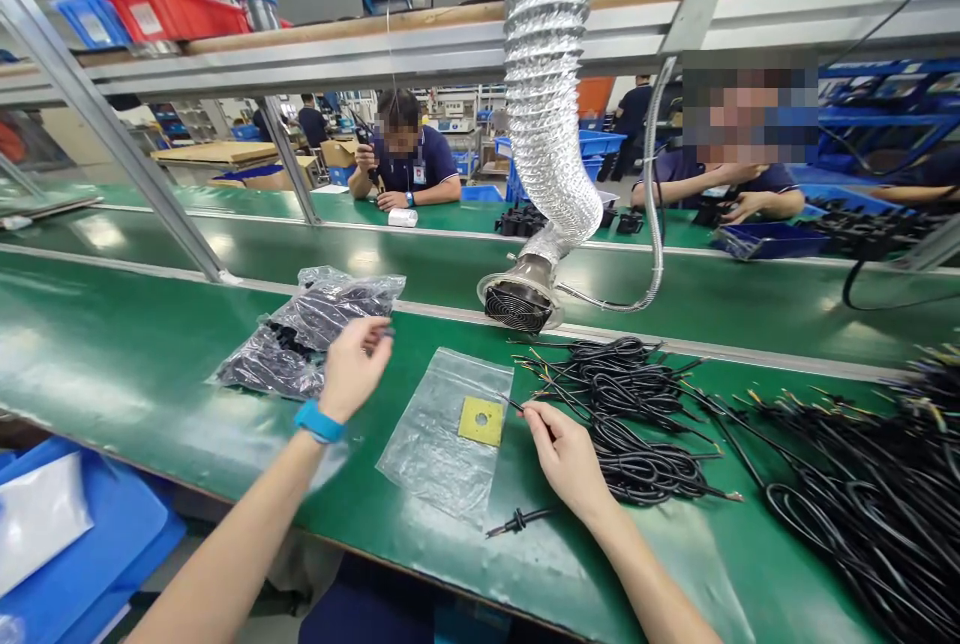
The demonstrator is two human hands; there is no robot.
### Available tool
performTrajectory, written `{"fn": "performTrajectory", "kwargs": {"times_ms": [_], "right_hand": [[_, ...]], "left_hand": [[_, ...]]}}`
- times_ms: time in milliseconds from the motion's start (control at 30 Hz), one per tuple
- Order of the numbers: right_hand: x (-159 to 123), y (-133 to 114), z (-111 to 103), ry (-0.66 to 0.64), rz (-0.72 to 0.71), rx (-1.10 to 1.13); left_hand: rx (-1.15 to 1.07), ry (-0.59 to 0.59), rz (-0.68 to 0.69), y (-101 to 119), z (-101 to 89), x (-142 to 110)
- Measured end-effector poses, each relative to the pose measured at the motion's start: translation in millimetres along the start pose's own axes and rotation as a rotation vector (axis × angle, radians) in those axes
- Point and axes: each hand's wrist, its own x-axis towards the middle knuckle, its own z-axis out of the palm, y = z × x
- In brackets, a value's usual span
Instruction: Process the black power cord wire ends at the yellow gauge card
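Note:
My left hand [356, 364], with a blue band at its wrist, is closed at the right edge of a clear plastic bag [341, 299] of small black parts. A small dark piece [388, 331] shows at its fingertips. Thumb and forefinger of my right hand [562, 449] pinch a thin black cable [516, 405], its end pointing left. Below that end lies a yellow square plate [481, 421] with a round hole, on a flat clear bag [435, 434]. Nearer me, a black cable end with a sleeve [517, 521] rests on the green table.
Coiled black cables [622, 374] lie right of my right hand, with a larger pile [847, 484] beyond. A foil duct [551, 74] hangs down to a fan-like grille [517, 306]. Blue bins [112, 524] stand at lower left. Two people [420, 164] sit across the table.

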Motion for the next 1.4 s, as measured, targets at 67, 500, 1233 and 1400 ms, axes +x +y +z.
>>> {"fn": "performTrajectory", "kwargs": {"times_ms": [67,500,1233,1400], "right_hand": [[0.2,-0.1,-0.3,0.017,0.036,0.039],[1.4,-1.3,1.1,0.104,0.066,0.096],[0.5,-2.4,-2.1,0.171,-0.191,-0.205],[0.7,-3.6,-2.9,0.196,-0.254,-0.302]], "left_hand": [[-0.425,-0.253,-0.123,24.4,37.1,-6.2],[-1.285,-0.846,-0.501,53.9,112.0,-39.4],[-0.978,-0.796,-0.324,49.0,105.2,-32.7],[-0.999,-0.813,-0.359,47.9,105.6,-32.3]]}}
